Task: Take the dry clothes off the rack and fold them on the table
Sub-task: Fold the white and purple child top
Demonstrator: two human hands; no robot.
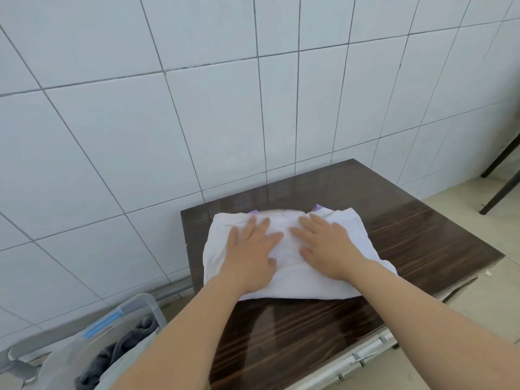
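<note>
Folded white cotton garment (pixel 284 254) centred on glossy dark wood-grain table (pixel 408 243) | left hand (pixel 250 251) at 9, right hand (pixel 327 249) at 3, fingers flat, nothing gripped | pressed, presumably to set the fold.

Two hands (pixel 251 250) (pixel 326 246), one white garment (pixel 225 243), one table (pixel 309 327), one clear bin (pixel 123 319).

Dark glossy wood-grain table (pixel 408 243) against tiled wall, folded white garment (pixel 351 229) lying flat on it
</note>
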